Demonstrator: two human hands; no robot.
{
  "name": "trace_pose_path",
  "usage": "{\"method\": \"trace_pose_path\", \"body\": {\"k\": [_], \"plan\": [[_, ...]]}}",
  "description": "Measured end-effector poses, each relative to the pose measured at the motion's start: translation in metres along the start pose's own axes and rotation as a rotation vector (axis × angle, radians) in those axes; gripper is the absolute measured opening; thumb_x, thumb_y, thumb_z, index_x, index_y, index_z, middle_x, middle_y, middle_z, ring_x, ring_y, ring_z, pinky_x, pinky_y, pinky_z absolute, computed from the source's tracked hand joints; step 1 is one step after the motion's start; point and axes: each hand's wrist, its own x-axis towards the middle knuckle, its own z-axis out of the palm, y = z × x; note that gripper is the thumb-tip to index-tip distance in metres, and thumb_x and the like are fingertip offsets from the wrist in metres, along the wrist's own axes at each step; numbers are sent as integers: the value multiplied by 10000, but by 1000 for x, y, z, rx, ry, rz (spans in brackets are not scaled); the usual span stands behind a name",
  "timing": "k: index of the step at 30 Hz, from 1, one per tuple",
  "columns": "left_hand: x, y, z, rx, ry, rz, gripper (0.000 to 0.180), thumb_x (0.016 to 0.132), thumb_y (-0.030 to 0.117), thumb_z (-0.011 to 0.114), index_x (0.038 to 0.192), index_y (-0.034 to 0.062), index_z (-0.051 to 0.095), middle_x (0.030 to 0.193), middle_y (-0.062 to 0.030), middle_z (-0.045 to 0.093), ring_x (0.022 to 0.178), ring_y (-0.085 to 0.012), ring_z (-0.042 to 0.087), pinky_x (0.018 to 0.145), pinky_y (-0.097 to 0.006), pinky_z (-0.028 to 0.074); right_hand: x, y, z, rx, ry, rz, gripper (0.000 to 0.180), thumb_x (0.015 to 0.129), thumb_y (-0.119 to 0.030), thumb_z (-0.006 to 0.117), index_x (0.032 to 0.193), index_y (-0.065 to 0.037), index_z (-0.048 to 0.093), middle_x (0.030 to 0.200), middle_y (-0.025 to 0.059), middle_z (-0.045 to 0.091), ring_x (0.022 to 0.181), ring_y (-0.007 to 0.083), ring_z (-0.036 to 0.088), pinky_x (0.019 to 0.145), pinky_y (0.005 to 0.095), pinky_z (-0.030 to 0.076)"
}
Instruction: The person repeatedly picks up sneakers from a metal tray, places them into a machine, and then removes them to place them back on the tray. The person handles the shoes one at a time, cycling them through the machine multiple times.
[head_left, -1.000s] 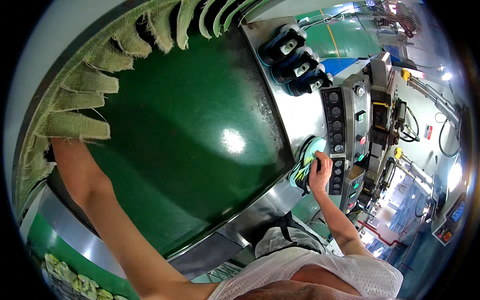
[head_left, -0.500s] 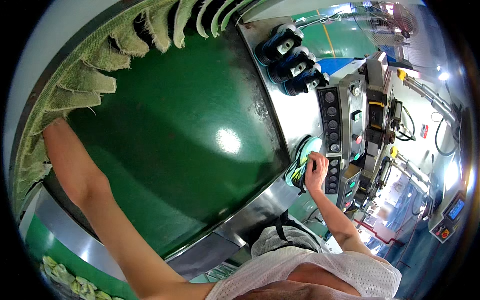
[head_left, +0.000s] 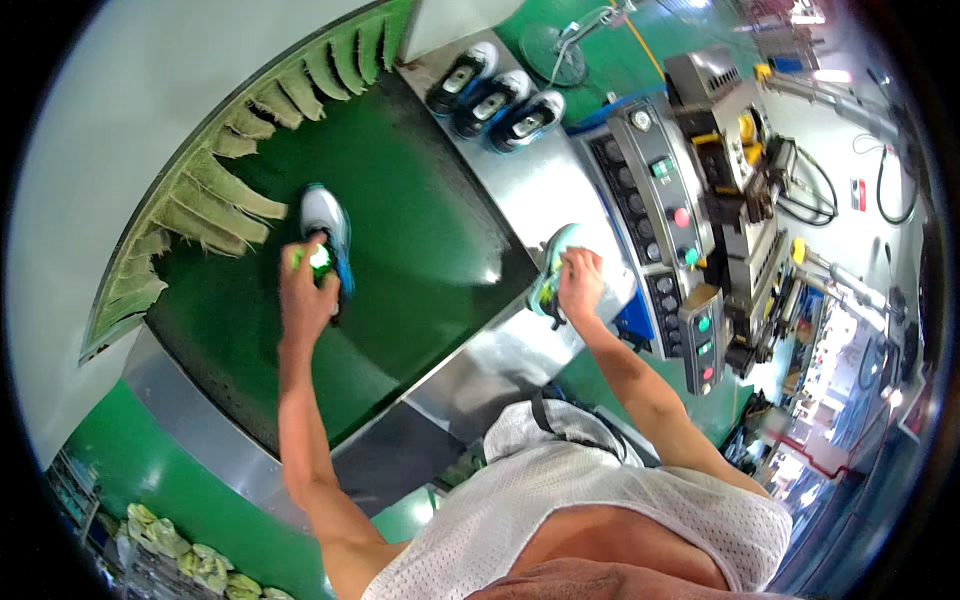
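Observation:
Over the green belt (head_left: 410,270), my left hand (head_left: 306,300) grips a sneaker (head_left: 322,212) by its heel end. This sneaker has a white toe, a blue sole edge and something bright green at its opening. At the belt's right side, my right hand (head_left: 581,283) is closed on the top of a pale green sneaker (head_left: 560,243) with yellow and black markings, which is on the metal ledge (head_left: 490,350). The fingertips of that hand are partly hidden. Several black, white and blue sneakers (head_left: 495,102) stand in a row on the ledge's far part.
A curtain of frayed green cloth strips (head_left: 215,190) hangs from the curved machine opening at left. Control panels (head_left: 665,185) with buttons and gauges line the right, with machinery behind. A fan base (head_left: 553,55) stands at the back. Pale green bundles (head_left: 185,555) lie at lower left.
My left hand has come out from behind the cloth strips and now holds a white and blue sneaker over the belt. My right hand stays on the pale green sneaker. The view has shifted.

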Motion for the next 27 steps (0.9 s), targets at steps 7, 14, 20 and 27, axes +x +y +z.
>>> {"method": "trace_pose_path", "body": {"k": [7, 14, 20, 27], "plan": [[-66, 84, 60, 37, -120, 31, 381, 800, 112, 716, 1135, 18, 560, 1087, -171, 499, 985, -377, 565, 823, -451, 487, -1, 5, -10, 131, -69, 16, 408, 750, -189, 708, 1123, -78, 584, 1205, 127, 582, 1211, 385, 457, 1046, 489, 349], [-86, 234, 75, 0, -149, 146, 313, 784, 89, 738, 1042, 4, 581, 983, -140, 522, 790, -321, 610, 675, -390, 517, -74, -37, -119, 733, -312, -137, 746, 733, -242, 749, 1334, 25, 397, 1361, 253, 437, 1316, 428, 369, 1106, 513, 300], [-115, 420, 146, -173, -308, 605, 330, 745, 46, 754, 1032, 9, 596, 974, -96, 523, 681, -205, 576, 584, -308, 492, -110, 24, -183, 726, -64, 83, 775, 712, -136, 714, 1354, 76, 335, 1380, 327, 381, 1300, 471, 376, 1082, 506, 333], [-141, 634, 249, -287, -665, 1045, 510, 817, 17, 698, 1295, -5, 521, 1267, -170, 520, 1083, -304, 573, 911, -357, 476, -175, 192, -309, 1447, 124, 544, 541, 734, -169, 726, 1215, -13, 534, 1009, 37, 612, 960, 136, 558, 827, 329, 465]]}}
